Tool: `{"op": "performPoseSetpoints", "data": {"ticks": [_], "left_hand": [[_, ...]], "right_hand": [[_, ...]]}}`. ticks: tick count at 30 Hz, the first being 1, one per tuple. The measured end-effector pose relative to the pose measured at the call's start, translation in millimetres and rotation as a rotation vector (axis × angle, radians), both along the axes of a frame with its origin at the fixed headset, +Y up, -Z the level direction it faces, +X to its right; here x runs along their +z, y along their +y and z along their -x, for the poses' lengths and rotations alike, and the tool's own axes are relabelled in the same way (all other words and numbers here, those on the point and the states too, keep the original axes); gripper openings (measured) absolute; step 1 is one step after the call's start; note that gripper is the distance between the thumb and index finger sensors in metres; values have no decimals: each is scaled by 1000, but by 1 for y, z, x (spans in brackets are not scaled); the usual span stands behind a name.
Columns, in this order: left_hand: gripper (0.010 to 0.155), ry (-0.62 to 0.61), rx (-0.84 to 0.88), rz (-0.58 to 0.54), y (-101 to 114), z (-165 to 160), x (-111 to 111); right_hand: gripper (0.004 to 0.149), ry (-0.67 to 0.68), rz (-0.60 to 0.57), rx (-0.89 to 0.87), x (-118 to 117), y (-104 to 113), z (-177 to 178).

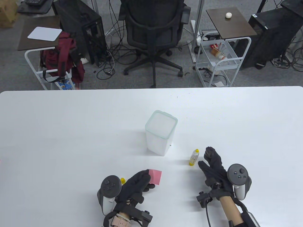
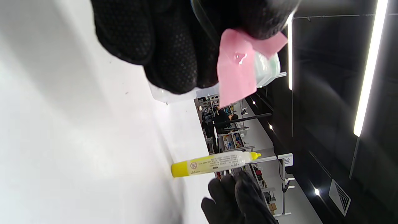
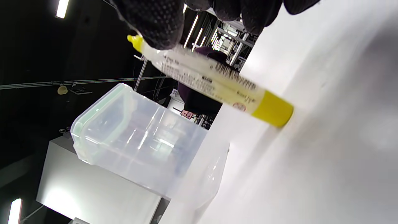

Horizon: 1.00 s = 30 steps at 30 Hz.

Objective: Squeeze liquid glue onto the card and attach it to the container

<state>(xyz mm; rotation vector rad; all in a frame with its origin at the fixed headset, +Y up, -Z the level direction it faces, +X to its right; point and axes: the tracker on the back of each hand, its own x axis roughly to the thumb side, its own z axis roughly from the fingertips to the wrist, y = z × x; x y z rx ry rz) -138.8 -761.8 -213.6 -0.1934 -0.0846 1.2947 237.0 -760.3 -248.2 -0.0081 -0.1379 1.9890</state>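
A clear plastic container (image 1: 161,136) with a pale green lid stands mid-table. A small glue bottle (image 1: 194,158) with a yellow base and tip stands upright to its right. My left hand (image 1: 148,181) pinches a pink card (image 1: 155,176) above the table near the front. In the left wrist view the card (image 2: 236,77) carries a clear blob of glue (image 2: 238,57), with the container (image 2: 268,67) behind it. My right hand (image 1: 205,159) is open with spread fingers just right of the bottle. In the right wrist view a fingertip (image 3: 155,18) overlaps the bottle's (image 3: 217,84) tip; contact is unclear.
A small yellow cap (image 1: 122,181) lies on the white table (image 1: 59,132) beside my left hand's tracker. An office chair (image 1: 152,30) and carts stand on the floor beyond the table's far edge.
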Motion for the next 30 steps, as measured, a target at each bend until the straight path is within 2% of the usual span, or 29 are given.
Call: {"op": "performPoseSetpoints", "data": {"ticks": [3,5,7,19,21,24,26,30], "left_hand": [[45,27,16,-9,1,4,0],[45,47,30,-16,3,8,0],[45,62,40,-20,3,11,0],[44,98,22,-61,10,20,1],[45,109,7,-115,24,22,-2],[45,137,-60,-221,57,24,-8],[44,155,-166,-268,83,24,-16],[45,173,-505,-347,151,11,-39]], "right_hand": [[58,-81,-45,61,15,7,-8],[45,-85,-86,115,25,11,-11],[37,-75,-108,136,33,12,-8],[36,63,-136,243,41,9,25],[36,77,-137,239,41,9,28],[36,95,-143,244,42,7,31],[36,110,-144,241,42,6,32],[36,139,-140,213,41,5,33]]}}
